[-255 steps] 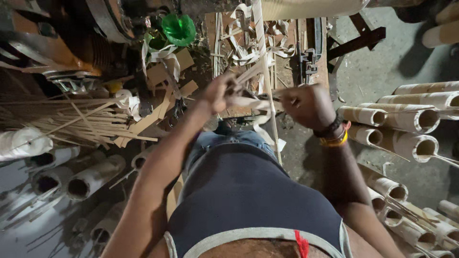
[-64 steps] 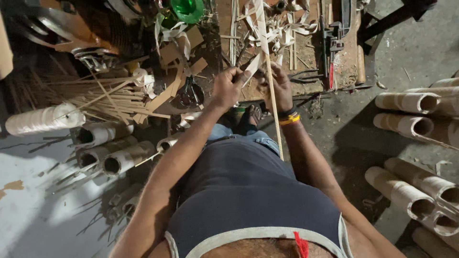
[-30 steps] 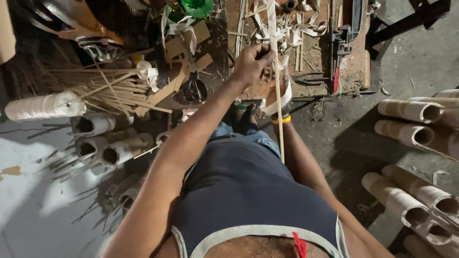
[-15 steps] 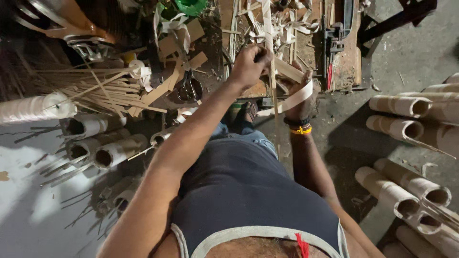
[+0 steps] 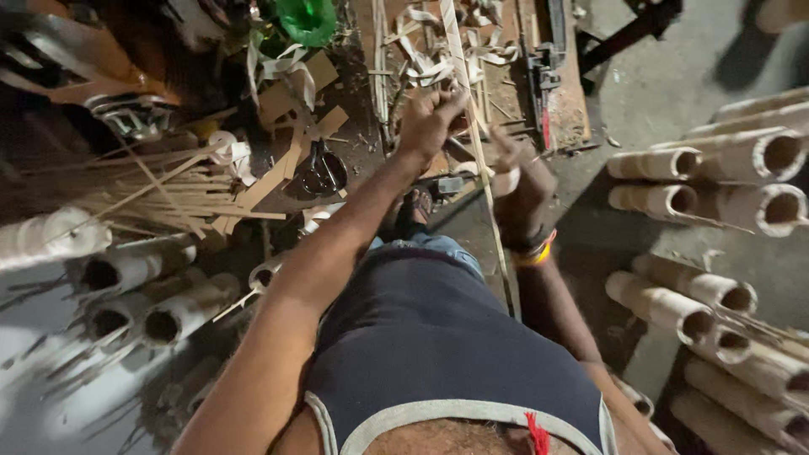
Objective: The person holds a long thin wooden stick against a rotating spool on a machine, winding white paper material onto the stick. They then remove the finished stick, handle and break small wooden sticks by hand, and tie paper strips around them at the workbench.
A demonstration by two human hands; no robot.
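Your left hand point(image 5: 431, 118) is clenched on the strip point(image 5: 474, 143) over the floor by your foot; your right hand point(image 5: 521, 187) pinches it lower. Its edge could cut you if it slips.

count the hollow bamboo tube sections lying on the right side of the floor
About 8, more may be cut off: three upper right, one beside them, four lower right.

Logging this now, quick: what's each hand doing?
Left hand: closed around the long bamboo strip.
Right hand: on the same strip lower down; grip cannot be told.
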